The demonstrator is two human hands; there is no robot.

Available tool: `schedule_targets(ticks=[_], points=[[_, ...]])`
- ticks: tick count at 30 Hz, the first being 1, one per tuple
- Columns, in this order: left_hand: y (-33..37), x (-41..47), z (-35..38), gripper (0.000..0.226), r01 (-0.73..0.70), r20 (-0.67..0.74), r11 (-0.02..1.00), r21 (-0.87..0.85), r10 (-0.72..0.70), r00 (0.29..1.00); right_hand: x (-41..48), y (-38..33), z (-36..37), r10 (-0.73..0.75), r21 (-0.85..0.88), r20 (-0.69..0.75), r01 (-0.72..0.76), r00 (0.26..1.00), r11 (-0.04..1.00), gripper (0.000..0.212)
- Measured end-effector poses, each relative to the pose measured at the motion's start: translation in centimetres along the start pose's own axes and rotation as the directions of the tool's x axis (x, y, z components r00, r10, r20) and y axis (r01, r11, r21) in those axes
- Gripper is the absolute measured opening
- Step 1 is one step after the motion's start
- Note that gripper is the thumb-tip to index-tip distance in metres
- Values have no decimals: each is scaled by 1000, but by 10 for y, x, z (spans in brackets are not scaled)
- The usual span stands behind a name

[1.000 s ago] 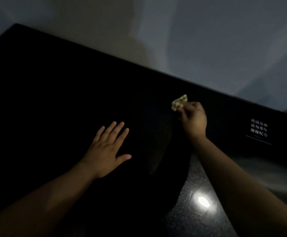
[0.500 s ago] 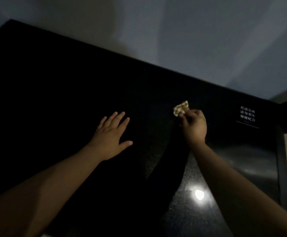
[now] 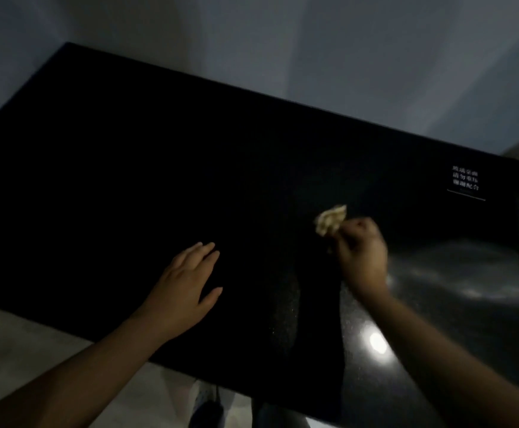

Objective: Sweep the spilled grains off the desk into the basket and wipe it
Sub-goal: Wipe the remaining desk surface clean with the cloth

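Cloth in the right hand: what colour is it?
Pale cream cloth, possibly faintly checked; head view, though blurred.

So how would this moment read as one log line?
step: wiping | right hand: grips cloth | left hand: flat on desk

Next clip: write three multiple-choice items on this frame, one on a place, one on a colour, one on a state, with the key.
1. Where on the desk is the white printed label?
A. near left corner
B. the middle
C. far right corner

2. What colour is the crumpled cloth?
A. pale yellowish
B. red
C. dark blue

3. How is the left hand?
A. clenched in a fist
B. laid flat, fingers straight
C. pinching a pen

Key: 1 C, the label sits by the far right edge. 2 A, the cloth shows pale against the black top, gripped by the right hand. 3 B, the palm faces down with fingers stretched.
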State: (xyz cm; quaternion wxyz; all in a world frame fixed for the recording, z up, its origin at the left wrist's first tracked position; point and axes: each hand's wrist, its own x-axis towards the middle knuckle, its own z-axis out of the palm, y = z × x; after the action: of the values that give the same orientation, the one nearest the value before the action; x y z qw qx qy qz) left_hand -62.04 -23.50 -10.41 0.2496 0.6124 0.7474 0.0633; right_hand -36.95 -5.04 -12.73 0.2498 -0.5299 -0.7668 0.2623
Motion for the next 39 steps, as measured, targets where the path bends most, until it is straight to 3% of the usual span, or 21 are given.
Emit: schedule_targets(ticks=[2,4,9,13,14,16,19,21,24,29,35,39], points=[[-3,-7,5,68,17,-13,1000,10,-16,1000,26,14,-1,144,-99,-92,-153,985,983,18],[-3,-12,9,68,32,-17,999,16,-32,999,25,22,11,217,-147,-89,-228,972,963,24],[-10,-24,17,70,56,-20,998,35,-55,998,-72,-7,39,-3,-79,63,8,998,997,13],[-18,-36,19,70,64,-17,998,28,-64,998,-144,-41,33,-64,94,297,38,953,995,12],[-20,-39,19,70,59,-13,998,32,-58,998,-145,-44,28,-62,143,295,20,953,990,11],[-23,-43,21,69,46,-12,998,45,-46,999,-126,-40,17,-7,143,143,-14,990,990,9],[-25,-48,22,68,31,-29,999,41,-30,999,-76,-14,2,165,-31,-123,-170,979,985,16],[-27,-54,24,68,27,-31,999,45,-25,999,-48,6,-1,241,-87,-207,-264,948,961,22],[-33,-62,30,68,13,-33,999,45,-12,999,-26,24,7,315,-156,-173,-341,933,927,28],[-42,-69,33,67,6,-42,999,36,-4,999,-107,-7,43,91,-143,-43,-96,995,985,15],[-50,-88,33,65,-24,-47,1000,2,24,999,-206,-64,44,23,96,243,-48,970,994,12],[-54,-103,37,65,-26,-64,999,-22,24,998,-173,-57,24,188,33,-32,-187,982,982,12]])
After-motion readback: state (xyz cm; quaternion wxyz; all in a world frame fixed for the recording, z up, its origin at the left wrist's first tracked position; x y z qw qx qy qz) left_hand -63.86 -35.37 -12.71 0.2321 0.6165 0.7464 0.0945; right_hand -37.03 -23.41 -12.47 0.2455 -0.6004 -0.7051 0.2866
